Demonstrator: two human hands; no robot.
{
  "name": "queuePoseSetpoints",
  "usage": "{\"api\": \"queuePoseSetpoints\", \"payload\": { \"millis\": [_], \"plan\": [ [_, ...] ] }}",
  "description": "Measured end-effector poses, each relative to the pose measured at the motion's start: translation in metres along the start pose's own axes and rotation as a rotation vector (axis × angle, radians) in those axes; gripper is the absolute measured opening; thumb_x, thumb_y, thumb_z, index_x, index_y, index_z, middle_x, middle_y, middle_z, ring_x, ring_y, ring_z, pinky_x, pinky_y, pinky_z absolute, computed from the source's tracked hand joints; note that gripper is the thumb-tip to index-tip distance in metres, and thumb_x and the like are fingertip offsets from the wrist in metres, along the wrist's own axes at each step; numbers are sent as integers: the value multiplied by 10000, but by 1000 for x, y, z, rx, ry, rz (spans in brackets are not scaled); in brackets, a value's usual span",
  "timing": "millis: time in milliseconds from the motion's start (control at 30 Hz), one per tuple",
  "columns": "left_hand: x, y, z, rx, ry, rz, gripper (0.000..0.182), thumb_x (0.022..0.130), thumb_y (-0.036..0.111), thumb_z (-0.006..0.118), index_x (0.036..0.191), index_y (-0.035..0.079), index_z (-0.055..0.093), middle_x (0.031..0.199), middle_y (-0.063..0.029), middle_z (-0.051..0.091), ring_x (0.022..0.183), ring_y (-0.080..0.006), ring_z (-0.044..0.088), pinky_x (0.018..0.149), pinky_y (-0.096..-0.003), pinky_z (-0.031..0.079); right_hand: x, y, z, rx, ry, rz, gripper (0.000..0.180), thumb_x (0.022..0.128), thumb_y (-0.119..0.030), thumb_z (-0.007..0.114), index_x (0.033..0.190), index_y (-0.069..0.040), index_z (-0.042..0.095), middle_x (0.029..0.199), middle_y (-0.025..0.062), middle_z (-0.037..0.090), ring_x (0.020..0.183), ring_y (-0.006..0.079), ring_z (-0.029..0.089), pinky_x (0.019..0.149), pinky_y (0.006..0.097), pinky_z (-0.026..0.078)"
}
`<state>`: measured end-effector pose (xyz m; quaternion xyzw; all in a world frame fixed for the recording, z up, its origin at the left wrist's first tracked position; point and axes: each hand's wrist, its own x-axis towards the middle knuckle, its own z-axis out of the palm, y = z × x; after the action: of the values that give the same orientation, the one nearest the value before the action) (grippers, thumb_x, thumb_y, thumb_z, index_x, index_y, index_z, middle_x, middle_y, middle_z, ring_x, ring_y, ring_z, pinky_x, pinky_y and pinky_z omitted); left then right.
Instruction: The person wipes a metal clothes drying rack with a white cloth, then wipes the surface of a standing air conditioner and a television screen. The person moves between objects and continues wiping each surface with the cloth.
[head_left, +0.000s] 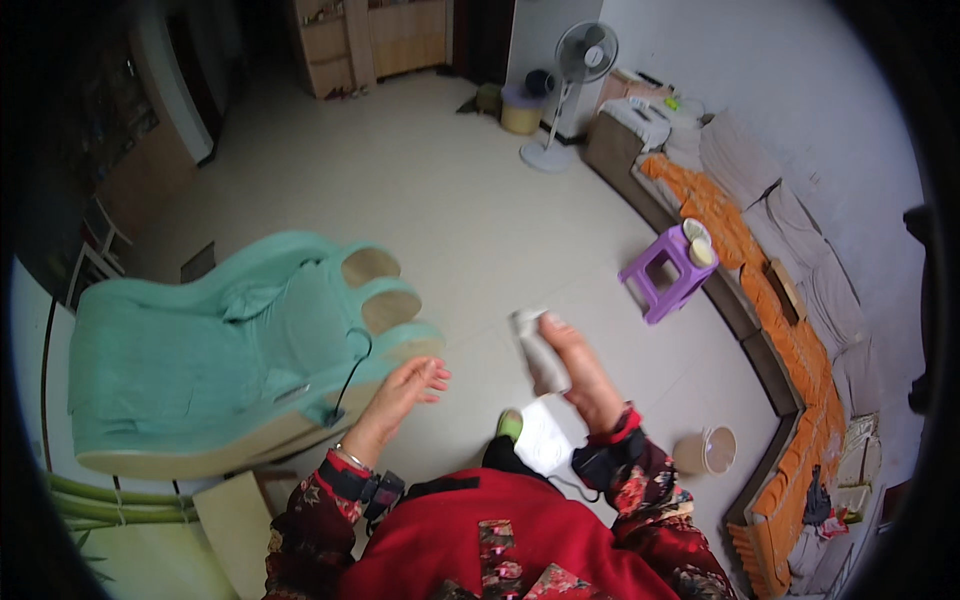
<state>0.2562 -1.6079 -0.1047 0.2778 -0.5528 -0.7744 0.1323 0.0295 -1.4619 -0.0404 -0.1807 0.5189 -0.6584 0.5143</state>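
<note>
My right hand (589, 367) is raised in front of my body, its fingers closed around a folded greyish-white cloth (546, 361). Motion blurs the cloth, and my palm hides part of it. My left hand (409, 394) hangs in the air with its fingers apart and nothing in it. It is nearest to the front of a massage chair with a teal cover (247, 337), apart from it in the picture. Below my right hand, a white flat object (544, 439) lies on the floor beside my green shoe (510, 424).
A purple plastic stool (664, 274) bearing bowls stands before a long sofa with an orange cover (795, 367). A beige bucket (705, 452) stands at my right. Farther off are a pedestal fan (547, 156) and a yellow tub (521, 118). A pale board (240, 517) leans behind my left.
</note>
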Motion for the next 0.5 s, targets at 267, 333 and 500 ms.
{"api": "queuePoseSetpoints", "payload": {
  "millis": [267, 333, 500],
  "plan": [
    [110, 37, 70, -474, -106, 189, 787, 827, 485, 728, 1405, 70, 392, 1328, -78, 504, 1245, -218, 484, 1051, -388, 408, 92, -9, 34, 352, -374, 153, 437, 1019, -414, 443, 1167, -29, 589, 1065, 82, 644, 938, 171, 637, 812, 322, 535],
    [135, 47, 84, -450, 46, 256, 685, 848, 459, 718, 1339, 61, 454, 1265, -71, 540, 1186, -192, 519, 1024, -366, 431, 113, -20, 20, 55, -311, 37, 442, 1027, -404, 425, 1142, -15, 601, 1024, 83, 650, 914, 164, 633, 804, 311, 523],
    [172, 63, 99, -440, 231, 207, 461, 940, 405, 607, 1181, 15, 555, 1101, -59, 594, 1019, -134, 567, 886, -300, 476, 146, -18, 7, -233, -230, -241, 485, 1041, -377, 381, 1041, 39, 631, 913, 66, 655, 842, 132, 601, 766, 286, 502]
  ]
}}
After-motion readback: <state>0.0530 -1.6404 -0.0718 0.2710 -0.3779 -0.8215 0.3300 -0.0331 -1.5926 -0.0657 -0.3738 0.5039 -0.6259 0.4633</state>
